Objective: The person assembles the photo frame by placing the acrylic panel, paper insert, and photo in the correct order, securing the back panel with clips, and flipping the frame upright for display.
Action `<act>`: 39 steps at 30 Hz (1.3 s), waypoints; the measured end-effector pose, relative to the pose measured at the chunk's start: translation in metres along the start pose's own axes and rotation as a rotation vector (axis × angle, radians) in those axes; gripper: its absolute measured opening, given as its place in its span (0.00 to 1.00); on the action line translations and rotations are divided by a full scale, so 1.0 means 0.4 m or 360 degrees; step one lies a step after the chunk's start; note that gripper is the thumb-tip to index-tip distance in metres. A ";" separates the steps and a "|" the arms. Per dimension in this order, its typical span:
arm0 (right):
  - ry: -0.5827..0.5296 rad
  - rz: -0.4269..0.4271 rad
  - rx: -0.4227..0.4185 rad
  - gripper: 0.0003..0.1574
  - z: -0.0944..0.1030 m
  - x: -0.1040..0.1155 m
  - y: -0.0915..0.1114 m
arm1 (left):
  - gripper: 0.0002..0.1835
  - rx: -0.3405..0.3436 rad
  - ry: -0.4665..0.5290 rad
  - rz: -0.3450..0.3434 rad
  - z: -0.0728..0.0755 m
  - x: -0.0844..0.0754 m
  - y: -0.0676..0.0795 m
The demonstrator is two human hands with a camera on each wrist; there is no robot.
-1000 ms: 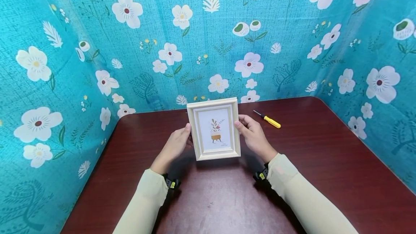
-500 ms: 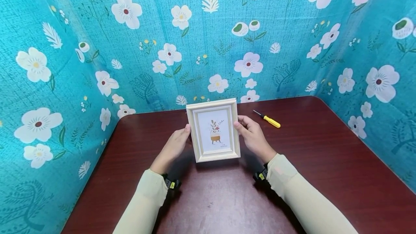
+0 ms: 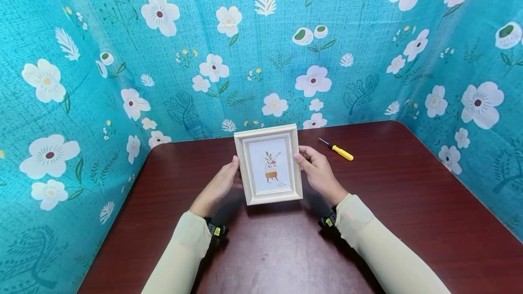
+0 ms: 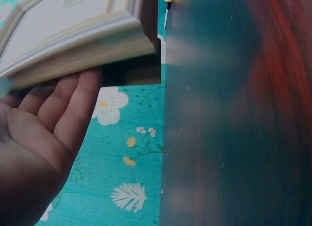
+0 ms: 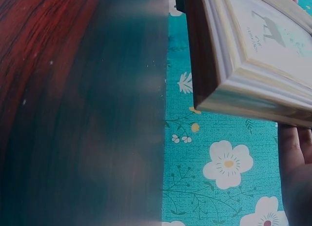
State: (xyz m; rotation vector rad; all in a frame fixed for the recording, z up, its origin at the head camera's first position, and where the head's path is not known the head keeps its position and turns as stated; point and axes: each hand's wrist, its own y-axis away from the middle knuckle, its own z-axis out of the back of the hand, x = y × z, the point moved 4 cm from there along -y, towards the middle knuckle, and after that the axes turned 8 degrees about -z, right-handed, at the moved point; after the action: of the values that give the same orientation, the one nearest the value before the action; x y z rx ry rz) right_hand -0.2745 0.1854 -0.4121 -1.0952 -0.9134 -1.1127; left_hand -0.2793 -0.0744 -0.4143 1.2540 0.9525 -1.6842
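A cream picture frame (image 3: 271,198) with a potted-plant print stands nearly upright, leaning back slightly, its front towards me. By its left side my left hand (image 3: 218,184) holds it, thumb at the front edge and fingers going behind. On the other side, the right hand (image 3: 320,172) grips the frame with the thumb on its front border. The left wrist view shows the left fingers (image 4: 78,101) reaching under the frame's edge to its back. In the right wrist view, part of the right hand (image 5: 296,167) lies against the frame's side. The back of the frame is mostly hidden.
A yellow-handled screwdriver (image 3: 342,152) lies on the dark red table (image 3: 388,185), to the right behind the right hand. A blue floral cloth (image 3: 253,58) hangs around the back and sides of the table.
The frame's top edge has dipped very slightly and its lower edge sits a little lower. Both hands keep their hold.
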 end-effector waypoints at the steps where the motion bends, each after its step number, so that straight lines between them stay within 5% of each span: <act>1: -0.0002 -0.0003 -0.0002 0.27 0.000 0.000 0.000 | 0.45 -0.0005 0.0035 0.0014 -0.001 0.002 -0.002; 9: 0.0005 -0.0036 0.0002 0.26 -0.009 -0.005 0.001 | 0.43 0.0013 0.0185 -0.0044 -0.004 0.011 -0.015; 19: -0.0013 -0.0010 -0.0013 0.28 -0.007 -0.007 -0.006 | 0.44 -0.0041 0.0176 -0.0083 -0.006 0.009 -0.026; 28: -0.0046 -0.0021 -0.0028 0.29 -0.012 -0.014 -0.011 | 0.39 -0.0096 0.0484 -0.0103 -0.022 0.023 -0.049; 34: -0.0053 -0.0029 -0.0050 0.30 -0.015 -0.022 -0.020 | 0.46 -0.0181 0.0431 -0.0127 -0.024 0.033 -0.066; 39: -0.0073 -0.0063 -0.0092 0.31 -0.021 -0.031 -0.030 | 0.42 -0.0262 0.0427 -0.0132 -0.025 0.030 -0.074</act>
State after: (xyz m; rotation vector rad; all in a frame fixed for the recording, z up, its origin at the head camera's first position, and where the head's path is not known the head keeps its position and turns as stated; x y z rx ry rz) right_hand -0.2887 0.1790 -0.4232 -1.1587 -0.9475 -1.1563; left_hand -0.3051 -0.0558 -0.4253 1.3665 1.2920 -1.4879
